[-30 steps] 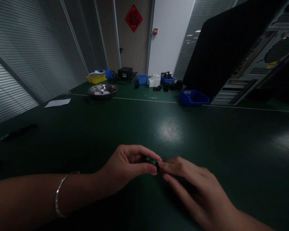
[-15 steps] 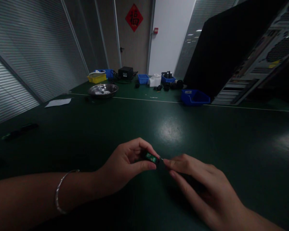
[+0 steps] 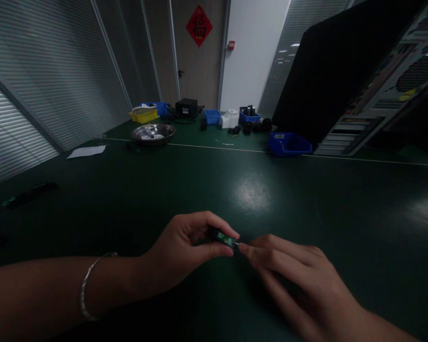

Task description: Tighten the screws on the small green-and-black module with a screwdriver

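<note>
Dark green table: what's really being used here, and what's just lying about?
Being worked on:
- small green-and-black circuit board, held in the left hand
- small silvery piece at its end, close to the right hand

Seemingly just lying about:
- round shiny metal bowl
- yellow plastic basket
- blue open plastic bin
- white sheet of paper

So the only thing being worn is a thin, silver-coloured metal bangle (image 3: pixel 82 292) on the left forearm (image 3: pixel 39 292), a bit up from the wrist. It's a narrow rounded band with bright little glints along it, so maybe twisted or hammered, too dim to tell honestly. The arm's bare on both sides of it. The left grip (image 3: pixel 183 242) is just a bare hand, and so's the right grip (image 3: pixel 299 270), with a bare wrist behind it.
</note>
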Tool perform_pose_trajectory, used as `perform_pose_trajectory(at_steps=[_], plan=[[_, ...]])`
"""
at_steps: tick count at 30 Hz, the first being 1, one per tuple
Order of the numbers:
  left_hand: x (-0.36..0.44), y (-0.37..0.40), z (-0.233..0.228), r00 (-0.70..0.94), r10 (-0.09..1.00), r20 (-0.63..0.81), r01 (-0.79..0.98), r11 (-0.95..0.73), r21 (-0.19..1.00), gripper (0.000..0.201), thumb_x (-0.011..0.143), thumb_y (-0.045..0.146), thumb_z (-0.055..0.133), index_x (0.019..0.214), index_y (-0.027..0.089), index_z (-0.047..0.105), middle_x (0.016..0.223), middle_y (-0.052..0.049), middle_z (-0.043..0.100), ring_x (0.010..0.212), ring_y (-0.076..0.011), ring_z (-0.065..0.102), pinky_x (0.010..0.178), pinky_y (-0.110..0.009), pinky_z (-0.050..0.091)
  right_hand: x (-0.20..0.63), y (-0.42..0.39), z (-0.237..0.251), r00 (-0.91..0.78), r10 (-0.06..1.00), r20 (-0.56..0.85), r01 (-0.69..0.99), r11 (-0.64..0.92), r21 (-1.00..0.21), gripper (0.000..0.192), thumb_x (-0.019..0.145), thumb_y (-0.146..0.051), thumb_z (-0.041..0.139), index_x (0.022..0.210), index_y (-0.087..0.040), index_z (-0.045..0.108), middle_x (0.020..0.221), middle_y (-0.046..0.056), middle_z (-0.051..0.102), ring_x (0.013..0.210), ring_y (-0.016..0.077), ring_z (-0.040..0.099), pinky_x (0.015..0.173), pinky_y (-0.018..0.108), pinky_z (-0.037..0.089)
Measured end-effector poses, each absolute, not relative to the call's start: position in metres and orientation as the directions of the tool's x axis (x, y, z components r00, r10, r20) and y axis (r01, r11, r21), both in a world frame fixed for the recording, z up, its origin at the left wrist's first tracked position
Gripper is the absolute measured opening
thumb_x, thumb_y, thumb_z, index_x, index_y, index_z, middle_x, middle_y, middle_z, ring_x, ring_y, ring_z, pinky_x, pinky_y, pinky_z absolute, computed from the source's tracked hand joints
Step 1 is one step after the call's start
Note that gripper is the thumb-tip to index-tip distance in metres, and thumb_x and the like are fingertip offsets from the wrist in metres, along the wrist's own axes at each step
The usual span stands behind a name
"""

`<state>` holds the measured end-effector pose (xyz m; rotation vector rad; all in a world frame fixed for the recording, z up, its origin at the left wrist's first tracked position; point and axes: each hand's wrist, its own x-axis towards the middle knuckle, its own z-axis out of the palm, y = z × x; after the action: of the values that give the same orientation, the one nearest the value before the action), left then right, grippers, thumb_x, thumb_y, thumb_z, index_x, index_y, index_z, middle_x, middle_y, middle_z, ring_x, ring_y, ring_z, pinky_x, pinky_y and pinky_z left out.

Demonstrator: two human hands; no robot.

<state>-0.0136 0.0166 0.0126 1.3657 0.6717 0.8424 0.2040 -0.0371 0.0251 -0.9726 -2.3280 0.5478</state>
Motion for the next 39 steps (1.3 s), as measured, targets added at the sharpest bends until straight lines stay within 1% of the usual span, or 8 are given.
perform_pose_trajectory(at_steps=[6,13,19,23,26,31,34,39], plan=[[-0.0123,0.0165,0.0122,0.559,0.829,-0.012,-0.197,0.146,0.969,0.021,0.068,0.005,0.078,0.084,0.019,0.074,0.087,0.001,0.076,0.083,-0.0100,0.069,0.079,-0.019,0.053,0.2019,-0.0363,0.0205,-0.577,0.739,0.349,0.472,0.650,-0.595,0.030,0.091,-0.004,0.045,0.113,-0.021,0.055,0.095,0.005,0.063,0.081,0.0144,0.063,0.066,0.025,0.051],[-0.0140,0.0173,0.0109,0.571,0.821,-0.025,-0.215,0.179,0.960,0.020,0.068,0.007,0.079,0.084,0.018,0.074,0.087,0.000,0.076,0.083,-0.0100,0.069,0.078,-0.019,0.053,0.2001,-0.0387,0.0180,-0.546,0.760,0.353,0.432,0.617,-0.658,0.033,0.092,-0.005,0.047,0.117,-0.023,0.055,0.097,0.003,0.064,0.085,0.0130,0.063,0.070,0.024,0.051],[-0.0121,0.0153,0.0133,0.577,0.816,-0.031,-0.223,0.194,0.955,0.021,0.068,0.005,0.078,0.084,0.017,0.073,0.087,0.000,0.075,0.084,-0.0110,0.069,0.080,-0.022,0.054,0.1978,-0.0365,0.0211,-0.557,0.741,0.376,0.459,0.651,-0.605,0.034,0.090,-0.004,0.047,0.118,-0.022,0.056,0.099,0.005,0.064,0.084,0.0147,0.064,0.067,0.025,0.052],[-0.0119,0.0145,0.0149,0.593,0.804,-0.037,-0.210,0.199,0.957,0.020,0.071,0.006,0.076,0.087,0.016,0.071,0.085,-0.001,0.074,0.083,-0.0110,0.068,0.080,-0.022,0.053,0.1981,-0.0370,0.0231,-0.538,0.758,0.368,0.462,0.630,-0.624,0.033,0.090,-0.004,0.048,0.115,-0.022,0.057,0.097,0.004,0.066,0.084,0.0148,0.065,0.070,0.025,0.053],[-0.0130,0.0152,0.0146,0.608,0.793,-0.025,-0.205,0.187,0.961,0.019,0.078,0.011,0.071,0.096,0.015,0.069,0.097,-0.004,0.073,0.088,-0.0137,0.068,0.083,-0.026,0.054,0.1989,-0.0366,0.0234,-0.489,0.784,0.383,0.475,0.607,-0.637,0.028,0.090,-0.006,0.049,0.110,-0.022,0.060,0.092,0.003,0.066,0.080,0.0148,0.065,0.069,0.025,0.054],[-0.0137,0.0172,0.0105,0.668,0.743,0.048,-0.313,0.222,0.923,0.021,0.092,0.015,0.054,0.111,0.014,0.062,0.121,-0.013,0.065,0.111,-0.0218,0.063,0.098,-0.039,0.050,0.2000,-0.0331,0.0232,-0.434,0.825,0.361,0.496,0.554,-0.669,0.023,0.092,-0.009,0.049,0.107,-0.023,0.060,0.092,0.003,0.064,0.081,0.0149,0.064,0.072,0.026,0.055],[-0.0136,0.0175,0.0082,0.698,0.715,0.032,-0.318,0.270,0.909,0.023,0.090,0.011,0.058,0.112,0.015,0.060,0.124,-0.013,0.064,0.108,-0.0214,0.065,0.098,-0.037,0.050,0.2005,-0.0315,0.0228,-0.442,0.829,0.342,0.497,0.544,-0.676,0.020,0.093,-0.010,0.048,0.104,-0.022,0.059,0.092,0.004,0.064,0.082,0.0152,0.064,0.072,0.026,0.055],[-0.0147,0.0172,0.0058,0.702,0.713,-0.011,-0.335,0.343,0.877,0.021,0.089,0.013,0.060,0.110,0.015,0.059,0.111,-0.009,0.067,0.098,-0.0202,0.069,0.091,-0.034,0.053,0.2016,-0.0310,0.0234,-0.424,0.835,0.352,0.503,0.540,-0.675,0.020,0.093,-0.010,0.049,0.105,-0.023,0.058,0.094,0.004,0.064,0.086,0.0149,0.065,0.075,0.026,0.056]])
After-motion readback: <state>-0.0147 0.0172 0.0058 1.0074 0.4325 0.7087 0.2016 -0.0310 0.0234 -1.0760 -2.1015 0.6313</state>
